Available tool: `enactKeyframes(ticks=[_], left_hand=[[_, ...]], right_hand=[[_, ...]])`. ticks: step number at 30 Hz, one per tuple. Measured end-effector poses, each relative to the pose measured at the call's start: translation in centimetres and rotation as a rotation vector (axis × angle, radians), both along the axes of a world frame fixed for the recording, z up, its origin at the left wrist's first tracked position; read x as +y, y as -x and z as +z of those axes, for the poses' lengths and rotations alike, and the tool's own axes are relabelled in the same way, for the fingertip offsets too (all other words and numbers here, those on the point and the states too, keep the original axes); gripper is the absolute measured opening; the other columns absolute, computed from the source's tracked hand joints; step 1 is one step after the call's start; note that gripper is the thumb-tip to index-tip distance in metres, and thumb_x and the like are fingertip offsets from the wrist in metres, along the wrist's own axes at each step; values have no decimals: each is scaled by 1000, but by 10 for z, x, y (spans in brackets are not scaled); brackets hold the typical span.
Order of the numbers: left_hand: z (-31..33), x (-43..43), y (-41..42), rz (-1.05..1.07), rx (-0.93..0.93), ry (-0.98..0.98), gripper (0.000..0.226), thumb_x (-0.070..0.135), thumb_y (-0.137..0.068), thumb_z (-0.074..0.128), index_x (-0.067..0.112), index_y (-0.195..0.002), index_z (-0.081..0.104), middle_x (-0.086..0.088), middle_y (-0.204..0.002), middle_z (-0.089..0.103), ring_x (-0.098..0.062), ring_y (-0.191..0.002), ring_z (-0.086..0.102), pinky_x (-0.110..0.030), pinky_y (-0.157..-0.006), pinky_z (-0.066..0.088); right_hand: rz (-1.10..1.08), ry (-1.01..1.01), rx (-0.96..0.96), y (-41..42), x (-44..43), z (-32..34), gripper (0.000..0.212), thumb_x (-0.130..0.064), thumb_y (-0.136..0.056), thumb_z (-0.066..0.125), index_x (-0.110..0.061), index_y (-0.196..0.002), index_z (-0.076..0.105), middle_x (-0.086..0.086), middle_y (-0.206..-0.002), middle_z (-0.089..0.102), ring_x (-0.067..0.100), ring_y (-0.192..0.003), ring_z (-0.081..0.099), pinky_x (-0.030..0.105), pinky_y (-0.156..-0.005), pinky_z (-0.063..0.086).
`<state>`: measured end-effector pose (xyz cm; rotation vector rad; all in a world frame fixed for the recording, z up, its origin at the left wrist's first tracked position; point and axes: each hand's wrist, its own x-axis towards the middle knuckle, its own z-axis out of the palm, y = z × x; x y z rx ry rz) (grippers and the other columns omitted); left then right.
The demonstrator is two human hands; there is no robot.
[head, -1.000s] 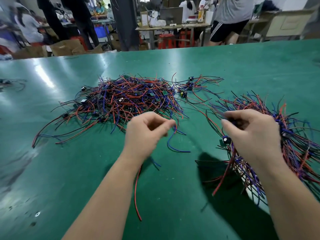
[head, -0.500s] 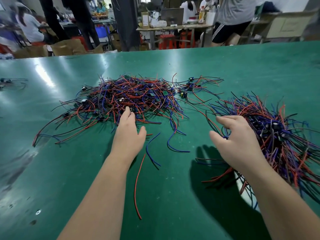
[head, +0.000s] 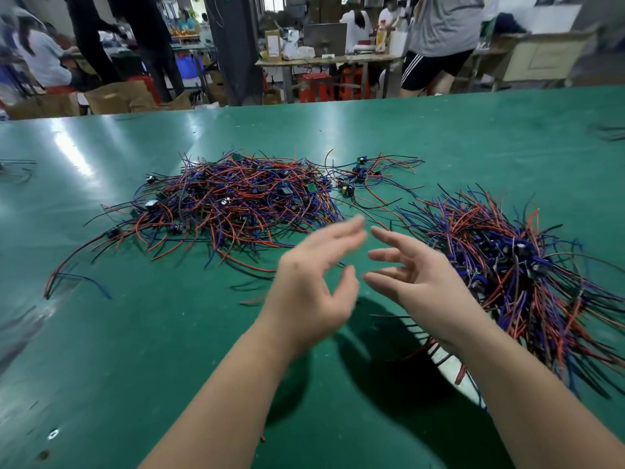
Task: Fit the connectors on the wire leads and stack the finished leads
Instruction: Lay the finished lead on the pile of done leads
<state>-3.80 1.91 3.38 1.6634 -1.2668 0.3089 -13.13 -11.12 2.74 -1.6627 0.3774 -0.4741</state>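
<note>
The table (head: pixel 169 333) is glossy green; both wire piles (head: pixel 236 201) mix red, blue and black (some purple).

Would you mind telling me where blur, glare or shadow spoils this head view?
Head view: left hand motion-blurred, right hand slightly softer; ceiling-light glare streaks the green table far left; dark hand shadows fall on the table below the wrists; the wire pile stays sharp; wide-angle lens bows the table's far edge.

The left hand (head: pixel 314 282) is motion-blurred. Beside it, the right-side wire pile (head: pixel 527 275) runs off the frame's right edge, its near part hidden behind the right forearm (head: pixel 527 401).
</note>
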Motion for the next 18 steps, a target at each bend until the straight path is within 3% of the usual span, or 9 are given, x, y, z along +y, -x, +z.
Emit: enactKeyframes(ticks=[2,4,7,10,12,14,18], left_hand=[[-3,-4,11,-140,89,-30,40,-11,-65,49,3,-91,74,-3,-120,64,-7,-110,62,-21,-98,45],[-4,-4,10,-150,190,-8,40,-12,-60,41,6,-80,71,-3,-116,65,-7,-107,63,-24,-95,48],[-3,-1,-5,55,200,0,45,-9,-60,41,11,-92,67,0,-114,64,-4,-111,56,-21,-98,42],[-8,4,-21,227,183,-203,50,0,-73,57,11,-121,58,0,-123,58,-12,-120,49,-17,-104,30],[-13,6,-26,268,191,-338,52,16,-79,70,15,-129,54,1,-127,57,-14,-122,49,-25,-107,32],[-17,5,-25,249,224,-368,48,31,-80,74,19,-124,59,5,-118,63,-11,-113,56,-29,-102,40],[-18,2,-21,155,306,-280,22,30,-84,71,18,-103,71,12,-88,70,0,-83,63,-15,-83,46]], right_hand=[[64,-72,-80,-2,0,-1,41,11,-82,62,-13,-115,62,2,-95,69,10,-83,66,22,-78,53],[24,-46,-97,-3,1,-1,23,9,-85,60,-10,-95,68,3,-81,70,12,-77,63,23,-73,49],[-64,-73,-114,-3,3,1,17,-1,-88,59,-16,-87,68,-1,-75,74,10,-73,70,16,-62,49],[-81,-175,-193,0,2,6,15,-5,-89,57,-15,-91,68,2,-80,75,15,-79,72,14,-61,49],[-56,-295,-255,2,1,11,12,-11,-85,59,-14,-91,69,4,-82,74,17,-81,72,15,-62,50],[-8,-411,-303,4,2,16,17,-17,-78,58,-16,-90,70,3,-84,74,16,-82,72,15,-63,50],[70,-536,-357,5,1,20,22,-19,-78,55,-20,-83,76,1,-87,75,15,-86,71,15,-65,51]])
